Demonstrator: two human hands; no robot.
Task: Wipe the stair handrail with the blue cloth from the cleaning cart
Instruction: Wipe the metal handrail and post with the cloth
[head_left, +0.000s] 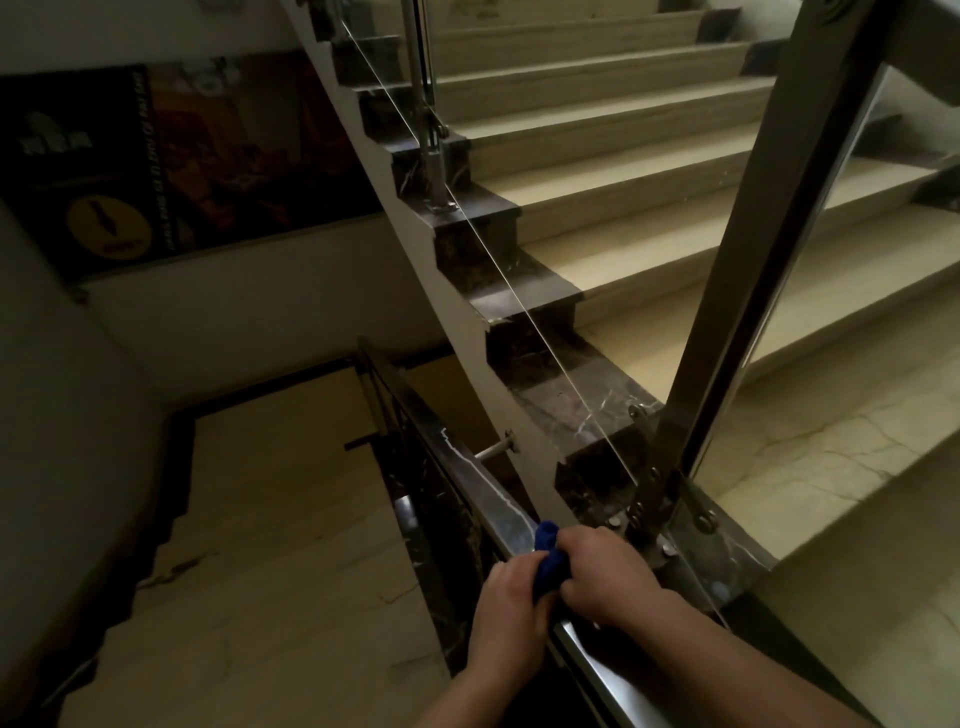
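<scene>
A dark, shiny stair handrail (457, 462) runs from the bottom right up and away toward the lower flight. The blue cloth (548, 558) is bunched up on top of the rail. My left hand (511, 605) grips the cloth from the left side of the rail. My right hand (602, 574) closes on it from the right. Both hands press together over the rail, and most of the cloth is hidden between them.
A steel baluster post (769, 249) rises on the right beside a glass panel. Beige steps (623, 156) climb ahead, edged in dark marble. A lower flight (270, 499) descends on the left. A dark poster (156, 156) hangs on the left wall.
</scene>
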